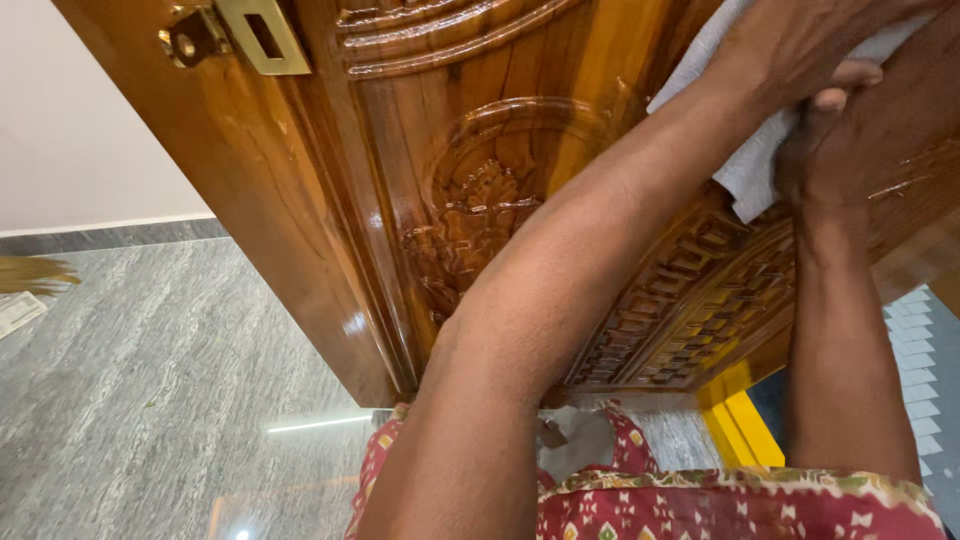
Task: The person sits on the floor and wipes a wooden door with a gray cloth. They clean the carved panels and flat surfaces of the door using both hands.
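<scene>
At nine o'clock lies a grey streaked stone floor (150, 400), with a broom's bristle tip (35, 272) and a scrap of paper (18, 312) at the far left edge. At eleven o'clock a brass latch plate (262, 35) and bolt fitting (192, 38) sit on the edge of a glossy carved wooden door (400, 180), which fills the middle of the view; a round relief carving (480, 200) stands near its centre and a lattice panel (690, 310) runs toward four o'clock.

The left hand (800, 40) is at one o'clock, pressed flat with its palm on a pale grey cloth (750, 165) that lies against the door face; its forearm runs from six o'clock up to the hand. The right hand (825, 150) is just below and beside it at two o'clock, its fingers curled onto the lower bunch of the same cloth. So the hands sit together, both closed on the cloth, the left one higher. The cloth's long axis runs from one o'clock down toward three, hanging a little over the lattice panel.

At five o'clock a yellow threshold strip (740, 425) meets pale paving tiles (925, 330), and a red patterned garment (720, 505) crosses the bottom edge
</scene>
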